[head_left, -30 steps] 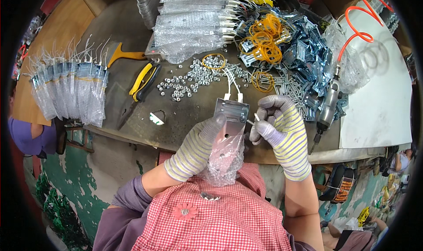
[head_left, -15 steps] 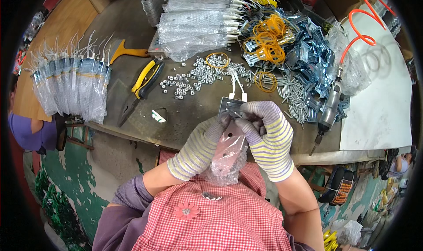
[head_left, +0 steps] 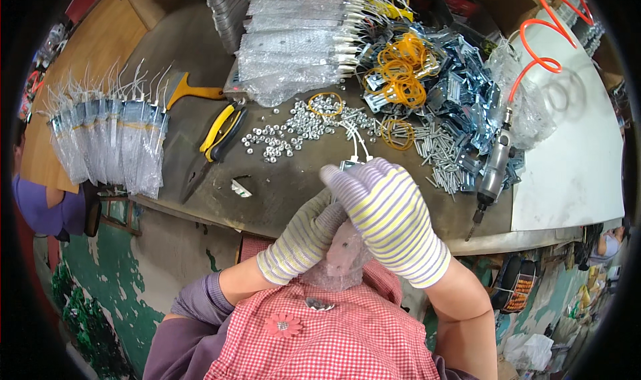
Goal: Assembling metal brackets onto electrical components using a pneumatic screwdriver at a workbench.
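Against my lap, just past the table's front edge, a flat metal plate sits partly inside a bubble-wrap sleeve [head_left: 338, 263]. Two white leads [head_left: 355, 139] come out of its far end. My left hand [head_left: 304, 236], in a striped knit glove, is closed round the plate's left side, thumb on top. My right hand [head_left: 394, 213], gloved alike, lies across the plate's upper part with its fingers curled over it. The back of that hand hides its fingertips and most of the metal. Beyond my hands, small nuts [head_left: 274, 141] lie scattered on the table.
Screws [head_left: 441, 163] and a heap of metal brackets [head_left: 471, 93] lie right of the nuts, with rubber bands [head_left: 404, 66] on top. A pneumatic screwdriver [head_left: 493, 169] rests farther right. Pliers [head_left: 224, 129] lie left. Wrapped plates stand in a bundle [head_left: 110, 139] and a stack [head_left: 290, 53].
My right hand has turned and swung left over the plate's top, covering the metal that showed before. The left hand still grips the plate. The view has shifted slightly.
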`<state>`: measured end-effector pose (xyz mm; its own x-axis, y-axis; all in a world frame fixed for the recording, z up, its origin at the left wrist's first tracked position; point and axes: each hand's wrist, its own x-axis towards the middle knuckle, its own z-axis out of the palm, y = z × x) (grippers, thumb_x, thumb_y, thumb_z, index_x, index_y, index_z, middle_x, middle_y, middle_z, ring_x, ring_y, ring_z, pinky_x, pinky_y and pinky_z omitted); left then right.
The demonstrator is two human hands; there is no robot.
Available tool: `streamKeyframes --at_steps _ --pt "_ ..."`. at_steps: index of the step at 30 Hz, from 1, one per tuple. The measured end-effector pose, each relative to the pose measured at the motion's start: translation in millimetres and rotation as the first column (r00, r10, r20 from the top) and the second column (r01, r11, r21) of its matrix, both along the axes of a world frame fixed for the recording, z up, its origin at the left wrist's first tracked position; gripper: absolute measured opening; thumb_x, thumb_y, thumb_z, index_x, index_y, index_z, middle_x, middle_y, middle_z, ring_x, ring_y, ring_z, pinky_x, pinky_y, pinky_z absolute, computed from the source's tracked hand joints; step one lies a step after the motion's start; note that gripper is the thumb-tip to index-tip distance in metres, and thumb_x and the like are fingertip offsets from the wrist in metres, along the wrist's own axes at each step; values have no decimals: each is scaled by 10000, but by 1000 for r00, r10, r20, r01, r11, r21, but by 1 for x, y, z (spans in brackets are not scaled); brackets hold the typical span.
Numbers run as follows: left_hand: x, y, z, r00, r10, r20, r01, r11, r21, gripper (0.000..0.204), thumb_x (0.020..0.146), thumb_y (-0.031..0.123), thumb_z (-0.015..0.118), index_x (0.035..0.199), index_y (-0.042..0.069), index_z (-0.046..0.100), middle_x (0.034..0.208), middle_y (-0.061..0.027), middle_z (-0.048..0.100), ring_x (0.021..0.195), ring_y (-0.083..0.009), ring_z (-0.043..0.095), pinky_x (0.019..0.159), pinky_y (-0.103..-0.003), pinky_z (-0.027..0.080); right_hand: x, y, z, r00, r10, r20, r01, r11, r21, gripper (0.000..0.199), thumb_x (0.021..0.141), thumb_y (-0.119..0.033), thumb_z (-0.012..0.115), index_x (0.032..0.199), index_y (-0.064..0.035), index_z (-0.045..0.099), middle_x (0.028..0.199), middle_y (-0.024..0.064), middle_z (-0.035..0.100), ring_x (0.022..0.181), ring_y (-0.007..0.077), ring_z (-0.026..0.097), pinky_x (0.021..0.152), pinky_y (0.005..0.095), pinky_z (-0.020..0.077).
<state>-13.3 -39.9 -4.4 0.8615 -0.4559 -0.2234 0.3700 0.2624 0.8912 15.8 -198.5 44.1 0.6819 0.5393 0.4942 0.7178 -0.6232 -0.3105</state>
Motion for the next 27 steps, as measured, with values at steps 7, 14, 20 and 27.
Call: streamKeyframes --at_steps 7,14,20,27 --pt "3 -5 3 976 50 -213 -65 996 -64 389 1041 300 437 1314 32 504 1145 -69 592 1127 -159 549 967 -323 453 -6 -25 -9 999 4 51 -11 990 140 522 783 -348 691 1229 -85 623 1196 185 622 1084 380 586 913 500 461" --pt "47 -32 25 553 -248 795 -228 873 431 346 985 325 497 1144 36 603 943 -170 643 888 -312 654 769 -366 507 -42 -25 -51 917 -54 -394 333 646 686 797 785 -102 635 1521 -83 330 1487 200 414 1271 293 509 1054 410 409" --pt "161 -118 30 -113 -776 620 -827 420 375 110 825 160 584 824 107 680 865 -96 632 866 -269 612 723 -419 460 -39 -49 -83 890 -262 -373 430 211 878 758 863 -111 661 1519 -24 292 1400 117 485 1267 211 493 1058 355 422" --pt "190 -130 18 -231 -462 856 -608 756 244 124 714 16 669 836 35 651 831 -151 643 818 -336 606 746 -430 476 -19 -47 -77 899 -377 -223 371 383 846 773 719 43 594 1462 -69 414 1421 185 480 1347 327 452 1111 376 357"
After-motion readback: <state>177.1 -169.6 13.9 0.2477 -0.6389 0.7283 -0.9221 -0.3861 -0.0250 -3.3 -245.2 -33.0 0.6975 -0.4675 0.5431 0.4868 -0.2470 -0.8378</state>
